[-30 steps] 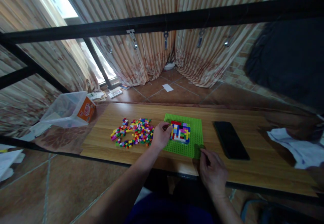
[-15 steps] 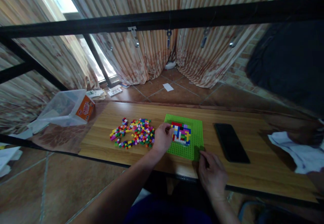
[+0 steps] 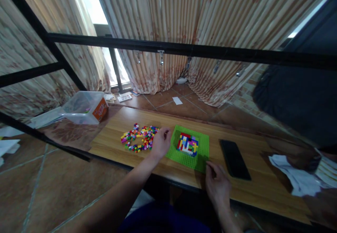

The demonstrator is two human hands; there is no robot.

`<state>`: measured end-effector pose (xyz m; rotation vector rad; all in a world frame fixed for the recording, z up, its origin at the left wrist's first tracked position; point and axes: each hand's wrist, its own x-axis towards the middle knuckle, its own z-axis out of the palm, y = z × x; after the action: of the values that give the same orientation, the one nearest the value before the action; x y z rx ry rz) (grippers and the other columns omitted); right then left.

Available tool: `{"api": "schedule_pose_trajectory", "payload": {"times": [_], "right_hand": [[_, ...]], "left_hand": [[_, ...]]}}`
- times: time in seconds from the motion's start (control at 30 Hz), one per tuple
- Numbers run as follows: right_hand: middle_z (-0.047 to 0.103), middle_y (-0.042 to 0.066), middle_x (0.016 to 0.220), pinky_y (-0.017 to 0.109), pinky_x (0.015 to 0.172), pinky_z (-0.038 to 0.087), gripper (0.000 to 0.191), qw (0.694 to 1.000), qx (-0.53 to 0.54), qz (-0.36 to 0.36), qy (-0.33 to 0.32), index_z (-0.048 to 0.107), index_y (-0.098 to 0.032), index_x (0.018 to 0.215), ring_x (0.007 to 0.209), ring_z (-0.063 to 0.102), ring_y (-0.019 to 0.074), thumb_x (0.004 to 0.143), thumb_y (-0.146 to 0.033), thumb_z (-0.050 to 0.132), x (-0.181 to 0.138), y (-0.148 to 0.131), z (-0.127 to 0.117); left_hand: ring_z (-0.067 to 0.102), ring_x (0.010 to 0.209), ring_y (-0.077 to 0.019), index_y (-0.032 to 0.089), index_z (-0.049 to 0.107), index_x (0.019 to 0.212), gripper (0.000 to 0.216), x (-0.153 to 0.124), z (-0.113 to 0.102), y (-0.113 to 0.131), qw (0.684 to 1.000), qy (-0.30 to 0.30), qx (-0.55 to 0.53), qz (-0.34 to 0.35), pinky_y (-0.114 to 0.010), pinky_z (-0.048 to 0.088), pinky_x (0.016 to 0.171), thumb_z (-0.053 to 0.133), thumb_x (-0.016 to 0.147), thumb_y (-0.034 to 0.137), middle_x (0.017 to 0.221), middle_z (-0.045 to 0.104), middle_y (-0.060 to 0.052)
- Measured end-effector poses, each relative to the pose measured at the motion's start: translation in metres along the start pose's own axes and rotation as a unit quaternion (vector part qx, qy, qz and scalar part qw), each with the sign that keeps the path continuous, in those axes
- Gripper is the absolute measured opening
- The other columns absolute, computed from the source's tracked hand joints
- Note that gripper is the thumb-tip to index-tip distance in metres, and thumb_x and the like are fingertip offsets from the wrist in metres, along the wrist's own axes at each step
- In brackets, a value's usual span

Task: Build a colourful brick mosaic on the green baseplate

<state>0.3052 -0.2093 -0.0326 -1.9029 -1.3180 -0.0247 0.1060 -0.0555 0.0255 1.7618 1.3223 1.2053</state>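
Observation:
A green studded baseplate lies on the wooden table, with a small block of coloured bricks pressed onto its middle. Left of it spreads a loose pile of small coloured bricks. My left hand rests between the pile and the plate's left edge, fingers curled over the pile's right end; I cannot see what they hold. My right hand sits at the plate's near right corner, fingers bent and touching that corner.
A black phone lies flat right of the plate. White cloth sits at the table's right end. A clear plastic tub with an orange box stands at the far left. A black metal frame bar crosses overhead; curtains hang behind.
My left hand has drawn back from the brick block on the plate to the right end of the loose pile. The camera has tilted up. My right hand stays at the plate's corner.

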Motion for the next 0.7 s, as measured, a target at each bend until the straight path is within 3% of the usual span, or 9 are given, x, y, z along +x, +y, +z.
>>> {"api": "schedule_pose_trajectory", "payload": {"times": [0.17, 0.3, 0.43, 0.53, 0.7], "right_hand": [[0.063, 0.017, 0.111, 0.047, 0.091, 0.044, 0.047, 0.997, -0.062, -0.052, -0.013, 0.065, -0.015, 0.111, 0.106, 0.055, 0.0300, 0.092, -0.050, 0.041, 0.007, -0.014, 0.014], [0.053, 0.024, 0.128, 0.056, 0.092, 0.040, 0.059, 0.986, -0.151, -0.041, -0.057, 0.055, -0.009, 0.126, 0.118, 0.047, 0.0382, 0.091, -0.053, 0.038, 0.003, -0.014, 0.024], [0.049, 0.021, 0.136, 0.057, 0.096, 0.038, 0.059, 0.979, -0.173, -0.041, -0.102, 0.053, -0.012, 0.129, 0.124, 0.044, 0.0390, 0.092, -0.052, 0.032, 0.003, -0.001, 0.021], [0.048, 0.019, 0.138, 0.059, 0.096, 0.037, 0.058, 0.976, -0.179, -0.049, -0.114, 0.052, -0.015, 0.131, 0.124, 0.044, 0.0388, 0.092, -0.052, 0.030, 0.006, 0.008, 0.016], [0.050, 0.017, 0.138, 0.057, 0.094, 0.040, 0.055, 0.972, -0.197, -0.055, -0.119, 0.053, -0.016, 0.129, 0.120, 0.048, 0.0382, 0.092, -0.050, 0.031, 0.010, 0.014, 0.014]], "left_hand": [[0.062, 0.071, -0.0140, 0.018, 0.066, 0.092, 0.019, -0.028, -0.034, -0.018, 1.000, -0.002, 0.016, -0.016, -0.026, 0.050, 0.068, 0.051, 0.082, 0.012, 0.083, 0.069, -0.004], [0.063, 0.077, -0.0151, 0.019, 0.066, 0.094, 0.020, -0.054, -0.060, -0.033, 0.999, -0.002, 0.049, -0.011, -0.028, 0.050, 0.072, 0.051, 0.081, 0.012, 0.089, 0.069, -0.004], [0.062, 0.080, -0.0164, 0.019, 0.065, 0.091, 0.020, -0.062, -0.085, -0.043, 0.995, -0.022, 0.099, -0.011, -0.028, 0.049, 0.073, 0.051, 0.081, 0.011, 0.087, 0.067, -0.005], [0.060, 0.076, -0.0165, 0.019, 0.065, 0.089, 0.019, -0.063, -0.091, -0.047, 0.991, -0.049, 0.125, -0.010, -0.028, 0.047, 0.068, 0.050, 0.080, 0.012, 0.083, 0.064, -0.005], [0.058, 0.072, -0.0161, 0.018, 0.065, 0.090, 0.021, -0.066, -0.080, -0.049, 0.987, -0.060, 0.145, -0.017, -0.027, 0.046, 0.066, 0.049, 0.079, 0.010, 0.083, 0.060, -0.005]]}}
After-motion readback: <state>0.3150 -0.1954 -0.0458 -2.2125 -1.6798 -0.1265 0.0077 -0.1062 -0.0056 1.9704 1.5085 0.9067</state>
